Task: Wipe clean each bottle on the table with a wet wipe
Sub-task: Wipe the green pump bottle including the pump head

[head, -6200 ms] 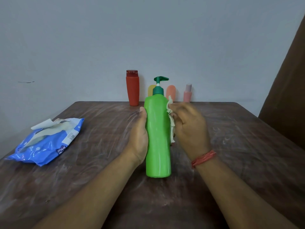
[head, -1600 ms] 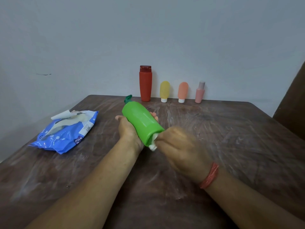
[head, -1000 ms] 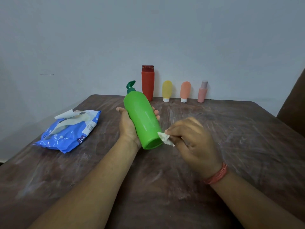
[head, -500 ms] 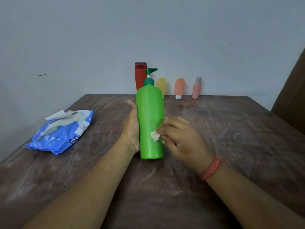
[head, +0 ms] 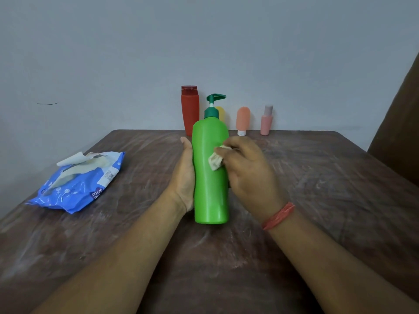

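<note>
A tall green pump bottle (head: 209,189) stands upright on the brown table (head: 317,189). My left hand (head: 184,175) grips its left side from behind. My right hand (head: 248,171) pinches a crumpled wet wipe (head: 215,160) and presses it against the bottle's upper front. Against the wall at the back stand a red bottle (head: 190,109), a yellow tube (head: 221,113) mostly hidden behind the pump, an orange tube (head: 243,120) and a small pink bottle (head: 266,120).
A blue pack of wet wipes (head: 79,182) lies on the left of the table, its flap open with a wipe sticking out. A dark brown chair back (head: 399,137) rises at the right edge. The wall runs close behind the table.
The green bottle went from tilted on its side to standing upright. My right hand moved the wipe from the bottle's base up to its upper front.
</note>
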Available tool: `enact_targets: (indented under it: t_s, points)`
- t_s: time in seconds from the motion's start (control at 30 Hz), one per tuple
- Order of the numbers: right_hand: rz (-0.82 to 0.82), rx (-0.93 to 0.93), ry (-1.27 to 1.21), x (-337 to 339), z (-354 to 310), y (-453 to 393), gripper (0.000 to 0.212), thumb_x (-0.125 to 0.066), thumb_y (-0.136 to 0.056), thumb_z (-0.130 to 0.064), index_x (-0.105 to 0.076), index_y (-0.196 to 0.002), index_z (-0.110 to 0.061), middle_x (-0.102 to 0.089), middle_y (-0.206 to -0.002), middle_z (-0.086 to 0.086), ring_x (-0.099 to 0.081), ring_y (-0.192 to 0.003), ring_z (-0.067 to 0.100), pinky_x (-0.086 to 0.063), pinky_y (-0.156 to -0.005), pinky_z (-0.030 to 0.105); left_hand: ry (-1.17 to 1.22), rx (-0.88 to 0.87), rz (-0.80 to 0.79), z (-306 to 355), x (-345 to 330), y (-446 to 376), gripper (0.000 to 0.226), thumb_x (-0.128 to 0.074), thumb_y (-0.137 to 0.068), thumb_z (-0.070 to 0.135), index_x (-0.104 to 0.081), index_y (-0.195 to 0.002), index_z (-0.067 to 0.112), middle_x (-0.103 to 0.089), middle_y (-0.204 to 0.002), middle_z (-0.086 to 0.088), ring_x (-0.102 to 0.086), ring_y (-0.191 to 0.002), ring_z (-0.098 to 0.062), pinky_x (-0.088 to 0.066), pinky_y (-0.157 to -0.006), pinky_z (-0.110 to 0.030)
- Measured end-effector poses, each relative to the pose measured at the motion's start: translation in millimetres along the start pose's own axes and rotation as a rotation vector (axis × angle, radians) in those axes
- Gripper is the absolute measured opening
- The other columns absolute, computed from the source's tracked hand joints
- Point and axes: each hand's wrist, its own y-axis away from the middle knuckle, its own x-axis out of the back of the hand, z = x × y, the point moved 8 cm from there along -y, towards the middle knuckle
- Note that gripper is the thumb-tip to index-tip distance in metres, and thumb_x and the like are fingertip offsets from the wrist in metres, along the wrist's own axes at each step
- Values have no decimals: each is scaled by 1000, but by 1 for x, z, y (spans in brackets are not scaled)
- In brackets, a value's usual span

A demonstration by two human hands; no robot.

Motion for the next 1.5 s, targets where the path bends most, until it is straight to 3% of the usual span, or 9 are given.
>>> enact_targets:
  t_s: [0.23, 0.33, 0.5, 0.6, 0.77, 0.87, 1.07, 1.27, 1.5]
  points:
    - [-184, 81, -113, -15, -20, 22, 43, -41, -106, -36, -68, -119, -5, -56, -124, 7, -57, -110, 18, -51, -94, 37, -45, -39, 24, 6, -2, 3, 91, -22, -91, 80, -76, -104, 8, -73, -97, -16, -73, -87, -27, -60, -79, -36]
    - [74, -123, -171, 11, 5, -3, 39, -45, -103, -30, -68, -113, -1, -47, -118, -3, -55, -106, 6, -49, -98, 33, -206, -115, 0, 8, -17, 8, 84, -22, -92, 77, -72, -119, 15, -71, -113, -24, -70, -99, -40, -58, -85, -50]
    - [297, -70, 25, 54, 8, -9, 14, -63, -91, 5, -73, -101, 4, -58, -109, 16, -55, -97, 12, -45, -94, 17, -345, -167, -34, 9, -36, 19, 77, -20, -93, 70, -73, -106, 16, -72, -89, -24, -71, -70, -33, -61, -66, -48]
    - [177, 42, 46, 44, -6, 4, 13, -65, -88, 5, -73, -97, 0, -66, -106, 14, -61, -100, 27, -49, -93, 32, -357, -192, -2, 11, -31, 18, 75, -23, -92, 72, -80, -92, 23, -75, -86, -15, -73, -76, -28, -62, -68, -44]
    - [51, 134, 55, 29, -19, 7, 13, -65, -90, 0, -74, -99, -4, -69, -105, 7, -61, -97, 28, -49, -88, 35, -298, -206, 43, 15, -15, 12, 94, -34, -76, 87, -72, -118, 12, -72, -112, -23, -68, -105, -40, -56, -91, -52]
    - [100, 29, 28, 30, -11, -3, 19, -66, -87, 4, -73, -103, -4, -69, -108, 9, -61, -100, 27, -48, -92, 35, -336, -254, 71, 17, -18, 15, 79, -22, -93, 73, -74, -109, 14, -76, -100, -18, -73, -91, -32, -61, -74, -41]
    - [-382, 479, -108, -10, -51, 39, 17, -61, -90, -2, -74, -100, -6, -69, -110, 6, -62, -97, 26, -51, -87, 37, -129, -176, 122, 22, 5, 8, 88, -23, -90, 79, -76, -81, 9, -68, -78, -21, -67, -66, -31, -56, -67, -38]
    - [-413, 530, -91, -23, -64, 35, 19, -58, -92, -6, -73, -103, -8, -68, -110, 4, -60, -98, 24, -50, -89, 34, -100, -126, 112, 19, 5, 4, 100, -33, -69, 88, -67, -106, 1, -64, -84, -25, -65, -65, -32, -56, -61, -35]
    - [-379, 260, -116, -8, -19, 28, 9, -64, -83, 0, -67, -86, -8, -63, -98, 4, -61, -91, 23, -51, -81, 38, -28, -147, 54, 20, 10, 6, 95, -18, -91, 79, -70, -95, 0, -66, -81, -28, -65, -70, -34, -55, -72, -41]
